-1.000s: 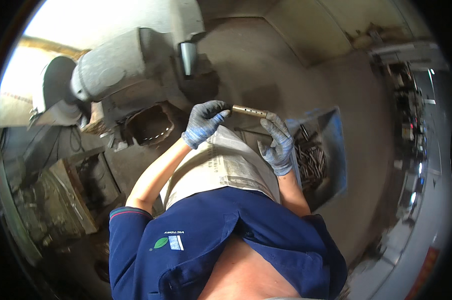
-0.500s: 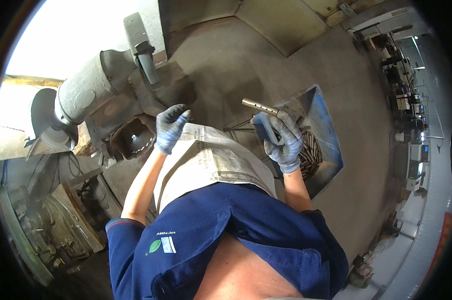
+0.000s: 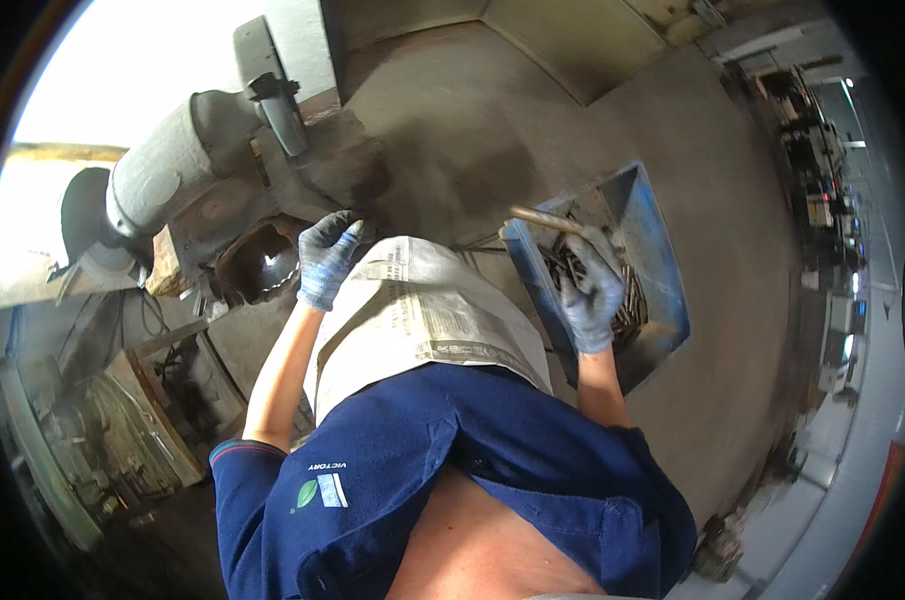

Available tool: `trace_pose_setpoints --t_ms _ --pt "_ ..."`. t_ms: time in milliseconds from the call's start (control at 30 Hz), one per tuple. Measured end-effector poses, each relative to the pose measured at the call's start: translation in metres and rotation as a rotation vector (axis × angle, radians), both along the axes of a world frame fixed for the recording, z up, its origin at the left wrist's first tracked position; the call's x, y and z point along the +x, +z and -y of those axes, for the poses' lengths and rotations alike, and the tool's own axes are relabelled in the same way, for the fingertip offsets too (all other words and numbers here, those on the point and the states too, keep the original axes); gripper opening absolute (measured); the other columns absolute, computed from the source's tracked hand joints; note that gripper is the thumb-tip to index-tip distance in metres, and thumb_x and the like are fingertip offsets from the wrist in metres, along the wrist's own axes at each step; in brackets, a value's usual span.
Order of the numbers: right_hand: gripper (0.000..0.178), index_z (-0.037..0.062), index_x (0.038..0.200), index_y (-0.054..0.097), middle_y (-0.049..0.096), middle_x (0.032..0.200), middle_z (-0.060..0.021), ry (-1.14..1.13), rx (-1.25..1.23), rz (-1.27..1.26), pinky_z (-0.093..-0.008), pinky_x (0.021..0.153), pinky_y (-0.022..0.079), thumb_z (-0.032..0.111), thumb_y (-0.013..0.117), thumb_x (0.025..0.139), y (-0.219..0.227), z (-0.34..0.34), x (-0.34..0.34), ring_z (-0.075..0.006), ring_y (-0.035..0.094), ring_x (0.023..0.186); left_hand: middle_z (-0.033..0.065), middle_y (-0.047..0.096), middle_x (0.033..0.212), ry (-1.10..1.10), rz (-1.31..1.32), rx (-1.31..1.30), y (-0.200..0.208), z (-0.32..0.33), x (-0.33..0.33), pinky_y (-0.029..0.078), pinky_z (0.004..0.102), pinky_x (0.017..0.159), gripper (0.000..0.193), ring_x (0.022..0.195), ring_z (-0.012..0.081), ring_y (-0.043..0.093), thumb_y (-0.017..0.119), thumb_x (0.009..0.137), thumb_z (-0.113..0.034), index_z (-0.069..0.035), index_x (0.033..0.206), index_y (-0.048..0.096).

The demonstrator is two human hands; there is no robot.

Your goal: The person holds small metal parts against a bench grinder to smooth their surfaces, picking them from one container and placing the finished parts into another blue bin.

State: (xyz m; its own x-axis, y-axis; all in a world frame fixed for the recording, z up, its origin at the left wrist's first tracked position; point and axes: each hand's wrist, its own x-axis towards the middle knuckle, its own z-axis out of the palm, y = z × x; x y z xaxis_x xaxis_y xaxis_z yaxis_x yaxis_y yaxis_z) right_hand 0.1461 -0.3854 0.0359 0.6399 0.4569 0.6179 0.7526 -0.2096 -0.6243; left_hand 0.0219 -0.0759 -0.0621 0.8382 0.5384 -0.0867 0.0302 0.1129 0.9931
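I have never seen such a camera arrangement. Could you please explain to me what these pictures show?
There is no robot here: a person in a dark blue shirt works by hand. The fisheye camera is worn on the head and looks down, so straight edges bend near the rim. The gloved right hand holds a slim metal tube over a blue bin with many metal pieces. The gloved left hand, nearer the grey machine, visibly holds nothing. A printed sheet lies before the body.
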Motion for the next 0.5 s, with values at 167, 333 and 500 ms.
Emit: trace_pose_setpoints --t_ms 167,333,500 --pt "0.034 -0.0050 0.100 0.064 0.064 0.099 -0.0170 -0.415 -0.361 -0.320 -0.0348 0.088 0.044 0.020 0.068 0.078 -0.011 0.076 -0.011 -0.0264 0.060 0.095 0.0110 0.068 0.086 0.133 -0.173 0.016 -0.012 -0.009 -0.040 0.051 0.0282 0.071 0.026 0.077 0.0140 0.062 0.065 0.083 -0.013 0.006 0.101 0.063" --pt "0.024 -0.0070 0.098 0.063 0.064 0.102 -0.0200 -0.246 -0.463 -0.073 -0.0361 0.085 0.047 0.012 0.063 0.084 -0.054 0.085 0.023 -0.0275 0.061 0.093 0.0091 0.066 0.083 0.218 -0.258 0.063 -0.012 -0.024 -0.099 0.051 0.0273 0.069 0.022 0.074 0.0138 0.061 0.060 0.084 -0.009 0.006 0.100 0.064" --pt "0.024 -0.0045 0.106 0.058 0.060 0.099 -0.0095 0.331 -0.112 -0.962 -0.0268 0.074 0.049 0.009 0.061 0.086 -0.079 -0.051 -0.008 -0.0162 0.057 0.087 0.0069 0.066 0.077 0.505 -0.212 -0.115 -0.039 -0.017 -0.170 0.050 0.0276 0.067 0.018 0.070 0.0120 0.061 0.059 0.084 -0.011 0.004 0.091 0.065"
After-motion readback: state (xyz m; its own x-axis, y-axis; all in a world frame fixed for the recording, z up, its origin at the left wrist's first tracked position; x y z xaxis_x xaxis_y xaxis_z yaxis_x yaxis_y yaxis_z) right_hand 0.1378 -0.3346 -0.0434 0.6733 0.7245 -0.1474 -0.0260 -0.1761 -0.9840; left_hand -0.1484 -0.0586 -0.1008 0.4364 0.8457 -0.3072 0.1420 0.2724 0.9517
